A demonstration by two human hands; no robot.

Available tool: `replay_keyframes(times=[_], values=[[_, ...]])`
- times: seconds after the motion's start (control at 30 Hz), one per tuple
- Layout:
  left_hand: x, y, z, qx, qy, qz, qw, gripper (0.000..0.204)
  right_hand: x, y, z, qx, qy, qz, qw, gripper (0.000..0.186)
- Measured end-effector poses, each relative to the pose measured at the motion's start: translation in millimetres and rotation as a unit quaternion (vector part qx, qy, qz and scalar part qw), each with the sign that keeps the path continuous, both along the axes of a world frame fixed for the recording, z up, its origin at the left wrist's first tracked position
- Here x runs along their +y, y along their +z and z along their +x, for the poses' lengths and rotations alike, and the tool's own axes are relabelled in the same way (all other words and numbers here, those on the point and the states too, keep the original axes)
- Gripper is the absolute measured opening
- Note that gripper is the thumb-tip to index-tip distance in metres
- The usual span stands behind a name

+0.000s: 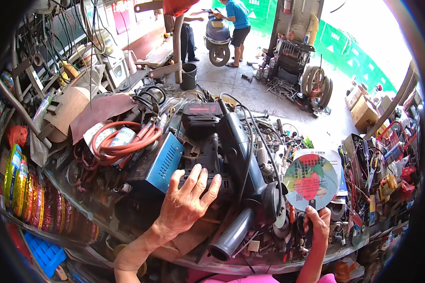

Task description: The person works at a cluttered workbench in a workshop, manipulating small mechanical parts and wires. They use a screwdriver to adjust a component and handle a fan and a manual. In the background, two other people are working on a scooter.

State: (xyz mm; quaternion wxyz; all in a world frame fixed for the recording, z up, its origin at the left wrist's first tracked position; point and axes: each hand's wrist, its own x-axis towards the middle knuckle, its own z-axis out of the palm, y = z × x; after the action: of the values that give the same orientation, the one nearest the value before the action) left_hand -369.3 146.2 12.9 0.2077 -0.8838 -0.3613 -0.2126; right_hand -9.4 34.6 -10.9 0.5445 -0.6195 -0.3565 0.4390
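Note:
My left hand [186, 200] is open with its fingers apart, over a black power tool [211, 158] with a battery pack [202, 112]. Whether the fingertips touch the tool cannot be made out. Closed around a black handle, my right hand [318, 222] holds up a round printed hand fan [311, 181]. Between the two hands lies a large black angle grinder [243, 153] with a side handle [231, 236] pointing at me. A blue metal box with vent slots [165, 160] stands just left of my left hand.
Coiled orange cable [120, 141] lies on the left of the cluttered bench. Wrapped rings [38, 198] are stacked at far left, and a blue plastic basket [45, 252] sits below them. Beyond the bench are a dark bucket [189, 76] and two people beside a scooter [218, 40].

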Motion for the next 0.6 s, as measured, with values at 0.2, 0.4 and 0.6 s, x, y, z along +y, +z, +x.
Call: replay_keyframes(times=[0.2,0.4,0.6], values=[[11.1,-3.6,-2.0,-0.066,-0.039,-0.035,0.996,0.046,-0.5,-1.1,1.0,0.001,0.002,0.003,1.000,0.022],[14.0,-1.5,-7.6,-0.072,-0.032,-0.036,0.996,0.048,0.6,0.8,1.2,0.010,-0.005,-0.002,1.000,0.022],[10.2,4.6,-14.6,-0.090,-0.020,-0.046,0.995,0.060,0.4,3.3,-0.3,0.025,-0.006,-0.007,1.000,0.022]])
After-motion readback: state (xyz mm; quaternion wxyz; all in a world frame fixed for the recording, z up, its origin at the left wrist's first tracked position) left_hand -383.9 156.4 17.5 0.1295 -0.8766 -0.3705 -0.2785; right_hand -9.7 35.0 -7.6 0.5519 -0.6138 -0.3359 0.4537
